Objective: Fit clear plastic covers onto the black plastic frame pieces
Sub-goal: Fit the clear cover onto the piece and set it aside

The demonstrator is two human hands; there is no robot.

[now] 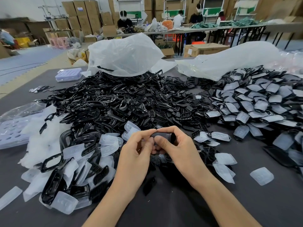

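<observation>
My left hand (136,149) and my right hand (177,145) meet above the table's middle and both pinch one small black frame piece (162,135) between thumbs and fingertips. Most of that piece is hidden by my fingers, so I cannot tell whether a clear cover sits on it. A big heap of loose black frames (114,102) fills the table beyond my hands. Loose clear covers (73,150) lie scattered left of my hands, and one clear cover (261,176) lies alone at the right. Frames fitted with covers (255,102) are heaped at the right.
The dark grey table (180,207) is bare right in front of me. White plastic bags (124,54) lie behind the heaps. A lilac plastic tray (68,74) sits at the far left. People work at long tables (196,29) in the background.
</observation>
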